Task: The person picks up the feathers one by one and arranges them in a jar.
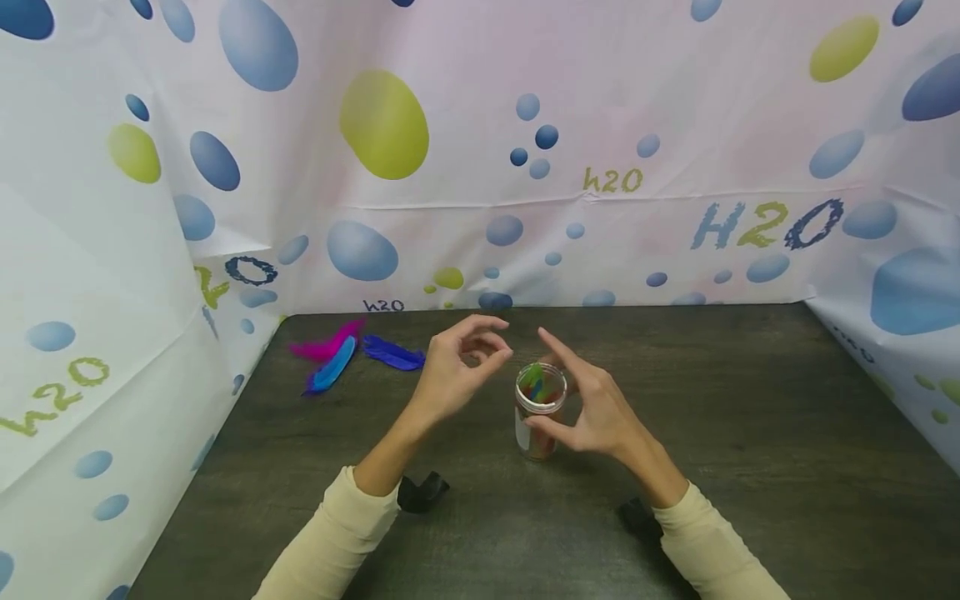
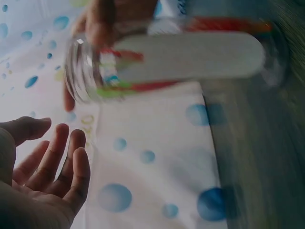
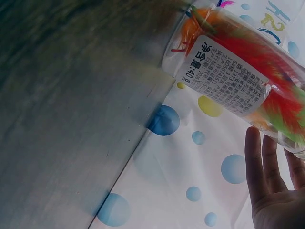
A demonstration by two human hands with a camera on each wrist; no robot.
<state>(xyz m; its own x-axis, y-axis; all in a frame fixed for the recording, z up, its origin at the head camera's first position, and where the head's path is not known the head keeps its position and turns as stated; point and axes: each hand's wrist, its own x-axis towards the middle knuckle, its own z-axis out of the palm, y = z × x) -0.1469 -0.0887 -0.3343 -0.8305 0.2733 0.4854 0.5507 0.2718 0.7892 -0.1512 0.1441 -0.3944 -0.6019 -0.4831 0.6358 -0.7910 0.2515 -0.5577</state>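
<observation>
Jar [image 1: 538,407] of feathers [image 1: 536,384]: upright, just left of right hand [image 1: 596,410], whose fingers spread around it; contact, cannot tell. Left hand [image 1: 453,362] loosely curved, holding nothing. Judged light, stiff, slick, perhaps brittle; contents soft. Best hold: mid-height, 2 sides.

The jar [image 1: 538,408] is clear, smooth and shiny; whether it is plastic or glass, I cannot tell. Its white label [image 3: 226,76] looks like flat paper. The red feathers [image 3: 255,55] inside look fluffy. The table [image 1: 750,417] looks like dark wood, mostly dull. The spotted sheet [image 1: 465,158] is creased. The sleeve [image 1: 330,529] is matt cloth.
</observation>
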